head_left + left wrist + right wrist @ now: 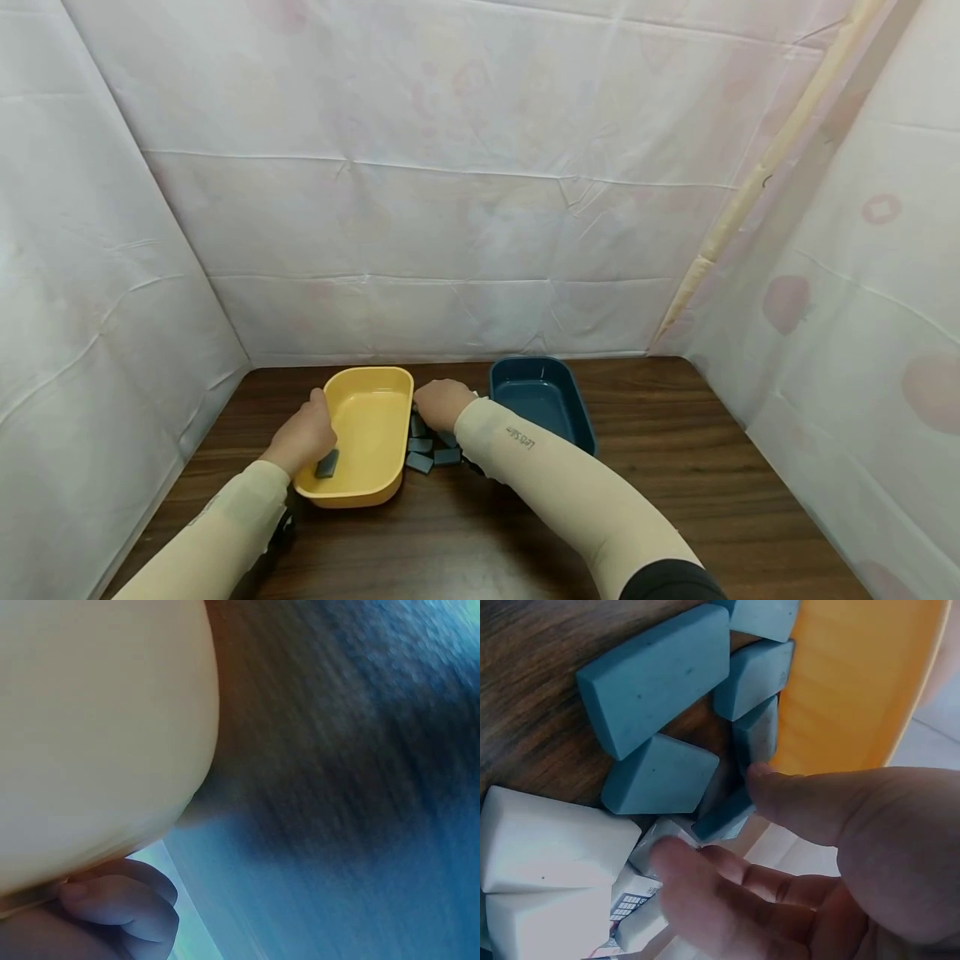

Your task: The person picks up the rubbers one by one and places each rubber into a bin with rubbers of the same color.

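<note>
My left hand [302, 433] grips the left rim of a yellow tray [375, 437]; in the left wrist view its curled fingers [124, 911] sit at the tray's edge. A grey-blue eraser [327, 463] lies inside the tray beside that hand. Between the trays my right hand [444, 402] reaches down into a pile of erasers. Its thumb [802, 799] touches a slim blue-grey eraser [726, 814], with the fingers spread apart on the other side. Several bevelled blue-grey erasers [660, 679] and white erasers [555, 836] lie around it, close to the yellow tray's wall.
A dark blue tray [536, 396] stands right of the pile, partly behind my right forearm. More erasers [447, 456] lie on the dark wooden table [675, 467]. Pale patterned sheets [450, 217] enclose the table's back and sides.
</note>
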A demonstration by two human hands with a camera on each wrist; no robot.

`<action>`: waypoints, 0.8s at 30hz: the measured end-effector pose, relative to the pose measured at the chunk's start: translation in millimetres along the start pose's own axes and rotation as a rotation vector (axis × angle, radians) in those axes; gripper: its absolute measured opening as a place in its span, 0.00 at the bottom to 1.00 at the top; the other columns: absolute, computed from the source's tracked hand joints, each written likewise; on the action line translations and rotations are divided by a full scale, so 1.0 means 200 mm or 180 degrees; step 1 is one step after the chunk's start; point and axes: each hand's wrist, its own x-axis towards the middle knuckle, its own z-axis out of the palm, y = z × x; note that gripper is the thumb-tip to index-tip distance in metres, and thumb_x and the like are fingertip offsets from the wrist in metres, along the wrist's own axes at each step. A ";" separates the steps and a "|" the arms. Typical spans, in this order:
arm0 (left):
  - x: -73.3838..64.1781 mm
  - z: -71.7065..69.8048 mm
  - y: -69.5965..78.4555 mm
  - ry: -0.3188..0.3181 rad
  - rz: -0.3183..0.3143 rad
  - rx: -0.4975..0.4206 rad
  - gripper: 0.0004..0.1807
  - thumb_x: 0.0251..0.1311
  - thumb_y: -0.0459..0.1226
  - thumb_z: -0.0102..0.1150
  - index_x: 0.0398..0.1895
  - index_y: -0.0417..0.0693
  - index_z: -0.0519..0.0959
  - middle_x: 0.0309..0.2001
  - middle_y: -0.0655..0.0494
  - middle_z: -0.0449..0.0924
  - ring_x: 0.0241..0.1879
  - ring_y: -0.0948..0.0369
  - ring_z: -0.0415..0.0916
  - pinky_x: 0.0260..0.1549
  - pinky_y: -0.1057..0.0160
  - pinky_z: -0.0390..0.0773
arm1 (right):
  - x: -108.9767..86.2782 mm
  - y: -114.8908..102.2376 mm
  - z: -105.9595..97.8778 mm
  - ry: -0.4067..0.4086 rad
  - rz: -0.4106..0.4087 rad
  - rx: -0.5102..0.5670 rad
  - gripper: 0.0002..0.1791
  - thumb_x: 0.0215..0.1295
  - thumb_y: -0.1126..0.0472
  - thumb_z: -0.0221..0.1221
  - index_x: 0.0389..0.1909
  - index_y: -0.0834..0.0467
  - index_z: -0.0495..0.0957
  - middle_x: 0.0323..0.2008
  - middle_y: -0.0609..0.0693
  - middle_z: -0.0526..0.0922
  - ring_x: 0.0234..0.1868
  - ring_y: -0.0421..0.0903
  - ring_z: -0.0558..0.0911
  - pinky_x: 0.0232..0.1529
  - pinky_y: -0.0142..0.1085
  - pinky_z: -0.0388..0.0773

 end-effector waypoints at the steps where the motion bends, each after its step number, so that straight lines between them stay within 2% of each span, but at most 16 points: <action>1: 0.00 0.00 0.00 0.0002 -0.0006 0.0002 0.35 0.78 0.26 0.51 0.78 0.18 0.48 0.47 0.31 0.83 0.35 0.50 0.83 0.36 0.52 0.84 | 0.00 0.00 0.00 -0.0036 0.0030 0.0126 0.14 0.91 0.60 0.56 0.62 0.45 0.87 0.36 0.44 0.87 0.33 0.41 0.83 0.48 0.42 0.87; 3: 0.00 0.00 0.00 0.0003 -0.0014 0.0000 0.34 0.78 0.26 0.52 0.77 0.18 0.49 0.46 0.31 0.83 0.35 0.50 0.83 0.36 0.52 0.84 | 0.00 0.01 -0.01 -0.0082 0.0044 0.0352 0.14 0.90 0.62 0.56 0.63 0.46 0.87 0.34 0.44 0.84 0.33 0.41 0.81 0.48 0.41 0.85; 6: 0.00 0.00 0.00 -0.0011 -0.0027 -0.0007 0.34 0.78 0.26 0.52 0.77 0.18 0.49 0.46 0.32 0.83 0.35 0.50 0.83 0.35 0.52 0.84 | 0.01 0.02 -0.03 -0.0101 0.0001 0.0610 0.11 0.89 0.63 0.57 0.55 0.49 0.88 0.30 0.45 0.79 0.30 0.42 0.77 0.41 0.38 0.78; 9: -0.01 -0.01 0.00 -0.0035 -0.0040 -0.0034 0.34 0.78 0.26 0.53 0.77 0.19 0.49 0.47 0.31 0.83 0.35 0.49 0.83 0.36 0.51 0.85 | 0.02 0.03 -0.06 -0.0122 -0.0034 0.0726 0.10 0.88 0.63 0.58 0.48 0.52 0.88 0.26 0.45 0.75 0.26 0.42 0.74 0.34 0.35 0.75; 12: 0.00 0.00 0.00 -0.0060 -0.0059 -0.0065 0.34 0.78 0.26 0.53 0.77 0.19 0.50 0.47 0.31 0.83 0.35 0.49 0.84 0.36 0.51 0.85 | 0.03 0.03 -0.09 -0.0134 -0.0027 0.0741 0.12 0.89 0.62 0.57 0.43 0.54 0.87 0.23 0.44 0.73 0.23 0.41 0.72 0.31 0.34 0.74; 15: 0.02 0.00 -0.01 -0.0047 -0.0079 -0.0043 0.35 0.78 0.26 0.53 0.78 0.19 0.49 0.46 0.33 0.83 0.34 0.50 0.83 0.36 0.52 0.84 | 0.02 0.02 -0.15 0.0041 -0.0086 0.0686 0.12 0.89 0.59 0.58 0.40 0.53 0.84 0.24 0.44 0.73 0.24 0.42 0.71 0.34 0.35 0.74; 20: 0.00 -0.01 0.00 -0.0060 -0.0057 -0.0039 0.36 0.77 0.26 0.54 0.78 0.19 0.49 0.46 0.32 0.83 0.35 0.49 0.84 0.37 0.51 0.85 | 0.00 -0.05 -0.22 0.0491 -0.0328 0.0474 0.10 0.88 0.53 0.60 0.41 0.51 0.81 0.29 0.44 0.77 0.28 0.41 0.74 0.36 0.35 0.74; 24: 0.00 -0.02 0.00 -0.0033 -0.0045 0.0009 0.38 0.77 0.27 0.54 0.79 0.18 0.47 0.49 0.31 0.84 0.37 0.49 0.84 0.40 0.49 0.86 | 0.00 -0.15 -0.22 0.0528 -0.0596 0.0347 0.12 0.89 0.50 0.59 0.42 0.50 0.80 0.31 0.44 0.77 0.28 0.40 0.74 0.33 0.32 0.72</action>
